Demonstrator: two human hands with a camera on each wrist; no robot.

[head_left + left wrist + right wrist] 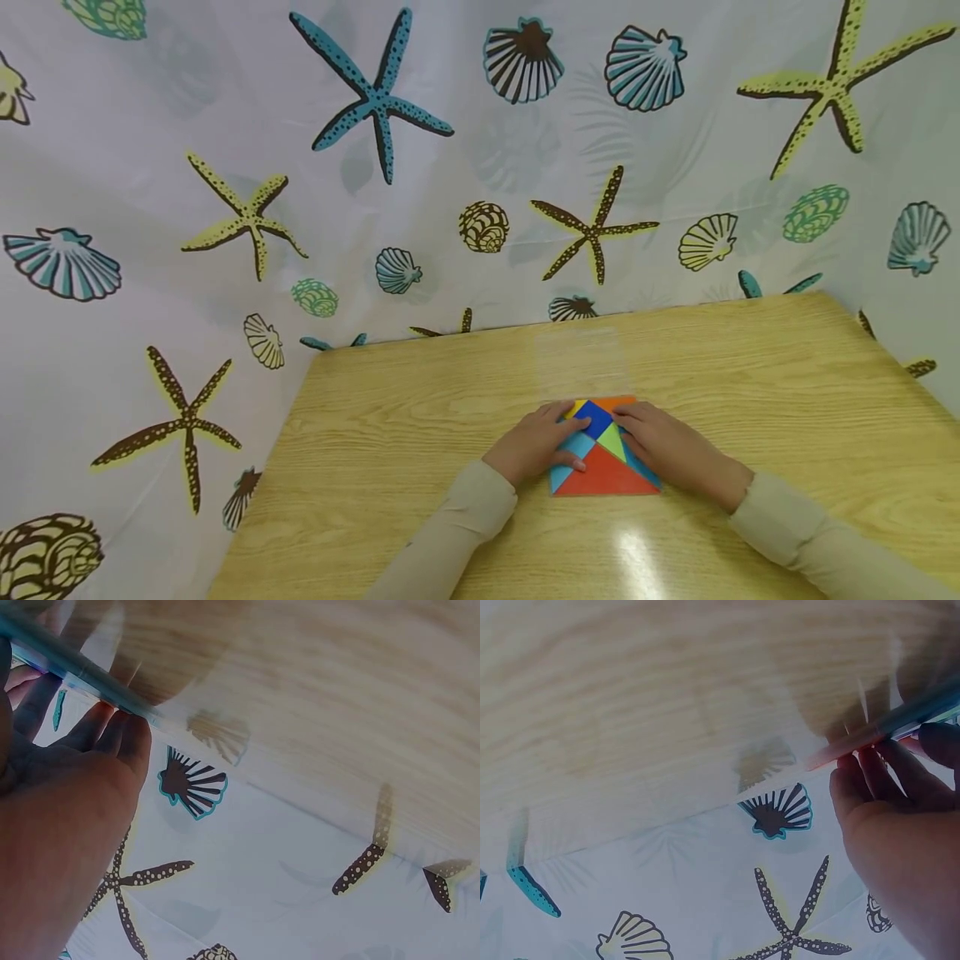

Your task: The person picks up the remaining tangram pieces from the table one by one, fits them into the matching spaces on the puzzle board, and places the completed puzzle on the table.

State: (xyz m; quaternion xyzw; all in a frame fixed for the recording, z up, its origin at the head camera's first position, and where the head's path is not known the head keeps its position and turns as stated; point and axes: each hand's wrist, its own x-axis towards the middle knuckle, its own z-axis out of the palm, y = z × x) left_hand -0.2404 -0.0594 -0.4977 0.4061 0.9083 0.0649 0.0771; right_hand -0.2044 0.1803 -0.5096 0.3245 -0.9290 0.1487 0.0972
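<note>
A tangram of several flat coloured pieces lies on the table between the two hands, fitted into a rough square. Its large red triangle point(609, 477) is on the near side, below a dark blue square point(597, 422) and a light green triangle point(613, 442). An orange piece point(617, 402) lies along the far edge. Fingers of the left hand point(536, 442) rest over the left side, across light blue point(576, 447) and yellow pieces. On the right side, the right hand point(671, 442) touches the far corner and partly covers a blue piece point(647, 467). Both wrist views show fingertips against the tangram's edge.
The wooden table point(405, 425) spreads around the tangram. Beyond its back edge hangs a white cloth point(450, 142) printed with starfish and shells. A clear, faint rectangular sheet or patch point(577, 358) lies on the table behind the tangram.
</note>
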